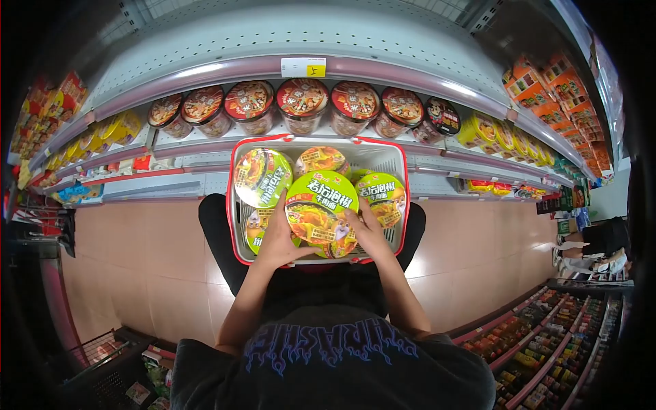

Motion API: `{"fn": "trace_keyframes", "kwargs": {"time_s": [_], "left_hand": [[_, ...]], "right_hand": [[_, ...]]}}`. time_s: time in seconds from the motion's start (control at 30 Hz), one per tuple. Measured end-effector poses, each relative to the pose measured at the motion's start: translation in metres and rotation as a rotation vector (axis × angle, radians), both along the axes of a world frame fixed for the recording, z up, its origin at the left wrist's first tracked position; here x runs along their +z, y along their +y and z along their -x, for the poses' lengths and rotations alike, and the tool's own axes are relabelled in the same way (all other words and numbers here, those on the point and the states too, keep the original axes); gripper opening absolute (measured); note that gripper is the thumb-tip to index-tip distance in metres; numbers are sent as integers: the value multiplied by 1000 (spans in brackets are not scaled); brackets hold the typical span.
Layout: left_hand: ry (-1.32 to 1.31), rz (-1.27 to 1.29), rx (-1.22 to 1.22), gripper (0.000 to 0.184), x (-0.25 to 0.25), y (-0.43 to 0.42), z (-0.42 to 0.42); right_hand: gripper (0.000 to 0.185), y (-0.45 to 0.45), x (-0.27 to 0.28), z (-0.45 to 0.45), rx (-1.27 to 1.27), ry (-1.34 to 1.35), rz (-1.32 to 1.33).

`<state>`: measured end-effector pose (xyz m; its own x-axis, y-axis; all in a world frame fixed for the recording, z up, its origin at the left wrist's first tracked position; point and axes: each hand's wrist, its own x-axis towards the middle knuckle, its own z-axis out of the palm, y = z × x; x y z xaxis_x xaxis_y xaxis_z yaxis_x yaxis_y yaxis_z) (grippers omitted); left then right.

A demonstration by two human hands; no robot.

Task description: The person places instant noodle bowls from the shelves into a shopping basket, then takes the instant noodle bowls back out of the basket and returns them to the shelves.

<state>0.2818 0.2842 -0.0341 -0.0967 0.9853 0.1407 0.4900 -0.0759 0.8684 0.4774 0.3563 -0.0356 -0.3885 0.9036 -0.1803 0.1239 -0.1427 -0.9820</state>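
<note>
Between my two hands is a green-lidded instant noodle cup point(322, 209), its printed lid facing up. My left hand point(277, 239) grips its left side, thumb stretched out below it. My right hand point(369, 234) clasps the right side, with fingertips over the rim. Under and around it, more noodle cups point(262, 176) of the same kind lie in a white shopping basket with a red rim point(406, 179). The basket sits in front of me between my knees. The held cup covers parts of the cups beneath it.
A row of red-lidded noodle tubs point(303, 99) stands on the shelf ahead, under a price tag point(303, 67). Yellow-lidded cups point(482, 131) continue to the right. Orange packets point(547, 89) fill the right side. Another person's legs point(577, 249) show at far right, above shelves of jars point(540, 342).
</note>
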Motion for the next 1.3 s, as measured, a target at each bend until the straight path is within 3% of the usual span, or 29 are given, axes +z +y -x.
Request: {"fn": "trace_keyframes", "kwargs": {"time_s": [0.23,0.33,0.37,0.47,0.5,0.63,0.9,1.03,1.1,1.2,1.3], "left_hand": [[-224,17,-5,100,-27,9,-2],[-212,-117,142,99,-27,7,-9],[-314,-122,138,89,-27,7,-10],[-392,15,277,79,-19,11,-11],[-398,-70,285,63,-22,14,-11],[-413,22,306,48,-18,18,-5],[-492,94,275,45,-22,15,-7],[-529,156,234,47,-16,15,-7],[-546,38,140,51,-20,11,-7],[-556,-71,16,59,-29,8,-2],[-691,2,-7,66,-23,9,-4]], "right_hand": [[51,-9,9,4,-54,17,92],[50,-14,3,-3,-170,159,73],[46,-6,1,-9,-65,220,85],[58,6,-10,-15,-16,151,23],[56,6,-6,-13,-28,154,40],[56,3,-10,-9,-30,82,17],[55,-6,-4,-10,-44,168,87],[53,-2,15,-10,39,70,45],[53,1,10,-11,59,-21,-53],[44,-6,7,2,-183,138,-100],[58,-5,-7,-10,50,134,145]]}}
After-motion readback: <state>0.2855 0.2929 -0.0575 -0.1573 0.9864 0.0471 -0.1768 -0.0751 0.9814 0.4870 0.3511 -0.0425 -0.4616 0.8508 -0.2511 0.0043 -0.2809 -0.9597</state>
